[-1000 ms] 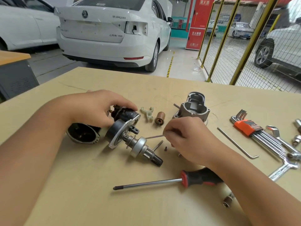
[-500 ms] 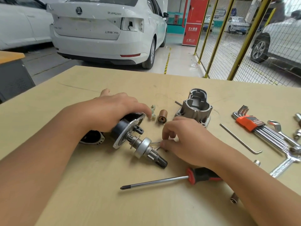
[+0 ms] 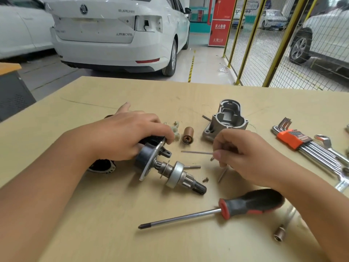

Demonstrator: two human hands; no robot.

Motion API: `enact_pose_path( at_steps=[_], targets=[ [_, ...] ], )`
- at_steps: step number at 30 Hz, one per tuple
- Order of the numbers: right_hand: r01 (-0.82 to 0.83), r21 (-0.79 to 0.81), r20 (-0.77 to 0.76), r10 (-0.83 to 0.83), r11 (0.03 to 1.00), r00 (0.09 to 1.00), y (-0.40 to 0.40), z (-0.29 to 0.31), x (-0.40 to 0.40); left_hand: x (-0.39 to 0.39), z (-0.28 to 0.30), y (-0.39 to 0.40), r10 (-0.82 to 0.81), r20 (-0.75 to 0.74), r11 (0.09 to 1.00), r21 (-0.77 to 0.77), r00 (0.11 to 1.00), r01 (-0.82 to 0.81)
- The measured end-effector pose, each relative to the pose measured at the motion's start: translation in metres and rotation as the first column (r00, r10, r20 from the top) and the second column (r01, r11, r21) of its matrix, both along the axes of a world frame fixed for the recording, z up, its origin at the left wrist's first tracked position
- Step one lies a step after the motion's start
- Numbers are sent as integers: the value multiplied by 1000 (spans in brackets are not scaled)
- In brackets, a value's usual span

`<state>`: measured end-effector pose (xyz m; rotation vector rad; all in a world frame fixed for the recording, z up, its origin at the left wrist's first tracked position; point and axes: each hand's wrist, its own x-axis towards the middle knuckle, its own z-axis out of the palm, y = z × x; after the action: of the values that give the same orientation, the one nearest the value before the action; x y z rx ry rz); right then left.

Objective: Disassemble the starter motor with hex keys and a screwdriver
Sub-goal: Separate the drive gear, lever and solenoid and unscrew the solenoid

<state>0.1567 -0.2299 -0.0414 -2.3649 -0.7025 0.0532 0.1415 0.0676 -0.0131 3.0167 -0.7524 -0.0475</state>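
Pinched between thumb and fingertips, a thin hex key (image 3: pixel 196 152) now sits in the right hand (image 3: pixel 243 157), its long leg level and pointing toward the motor; half a second ago that hand was down on the counter (image 3: pixel 94 224) gathering it beside the shaft. The left hand (image 3: pixel 124 137) keeps its grip, fingers curled over the dark body of the starter motor (image 3: pixel 151 159), pinning it with the flange plate and pinion shaft angled toward the viewer.

Nearest the viewer, in front of the motor, the screwdriver (image 3: pixel 222 210) lies untouched, tip pointing left. Just right of the motor's shaft lie a loose pin (image 3: pixel 192 167) and a small screw (image 3: pixel 205 179), so at least some fasteners are already out. Behind the motor stand a copper-coloured sleeve (image 3: pixel 188 135) and a cream plastic fork (image 3: pixel 175 129) partly under the left fingers; beyond and right of those sits the removed aluminium nose housing (image 3: pixel 226 118). Far right of the motor lies the orange-holdered hex key set (image 3: pixel 294 138).

Lifting the key suggests a socket-head fastener on the flange is next; which one cannot be told.
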Motion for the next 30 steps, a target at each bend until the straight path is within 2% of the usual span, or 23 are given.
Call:
enact_pose_path(
  at_steps=[3, 5, 12, 16, 18, 24, 30],
  targets=[
    [39, 198, -109, -18, 980, 994, -1, -6, 4, 1, 0, 0, -12, -12, 1000, -4, 1000, 12],
    [26, 221, -122, 1, 975, 993, 3, -10, 5, 2, 0, 1, -16, -20, 1000, -16, 1000, 15],
    [-74, 103, -83, 82, 992, 993, 26, -9, 4, 2, 0, 0, -31, -5, 999, -25, 1000, 31],
    [-123, -189, 78, 140, 974, 987, 39, -2, 10, 0, 2, -1, -34, 6, 999, -41, 999, 34],
    [-135, -277, 127, 176, 951, 976, 37, 1, 13, -1, 3, -1, -29, 3, 998, -47, 1000, 29],
    [-119, -129, 194, 143, 984, 971, 25, -7, 20, -1, 3, 0, -37, 0, 998, -44, 999, 37],
    [-180, -115, 215, 201, 977, 956, 32, -13, 17, 0, 1, -1, -22, 20, 998, -50, 1000, 23]
  ],
)
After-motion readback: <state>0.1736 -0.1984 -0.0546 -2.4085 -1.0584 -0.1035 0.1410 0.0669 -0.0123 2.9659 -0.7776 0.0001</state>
